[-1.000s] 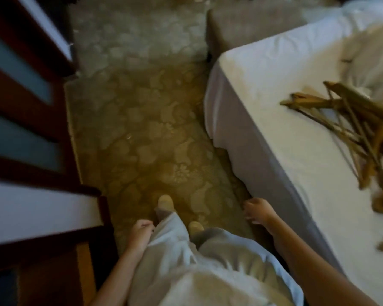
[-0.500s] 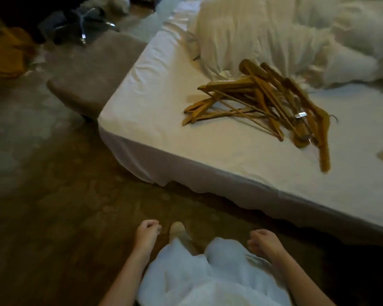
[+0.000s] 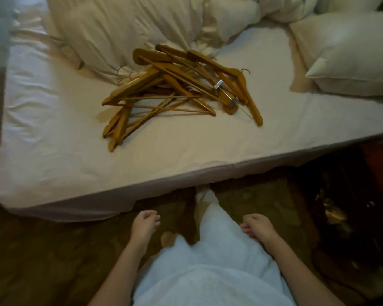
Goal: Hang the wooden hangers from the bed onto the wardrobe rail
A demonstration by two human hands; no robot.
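A tangled pile of several wooden hangers with metal hooks lies on the white bed, near its middle and straight ahead of me. Both my hands hang low over the floor in front of the bed's edge, well short of the pile. My left hand has loosely curled fingers and holds nothing. My right hand is likewise loosely curled and holds nothing. The wardrobe and its rail are out of view.
A crumpled white duvet is bunched behind the hangers. A white pillow lies at the bed's right. Patterned carpet covers the floor where I stand. Dark furniture stands at the right, below the bed's corner.
My view has swung from the wardrobe door and carpet round to face the bed; the hanger pile now lies straight ahead. Both hands stay low and hold nothing.
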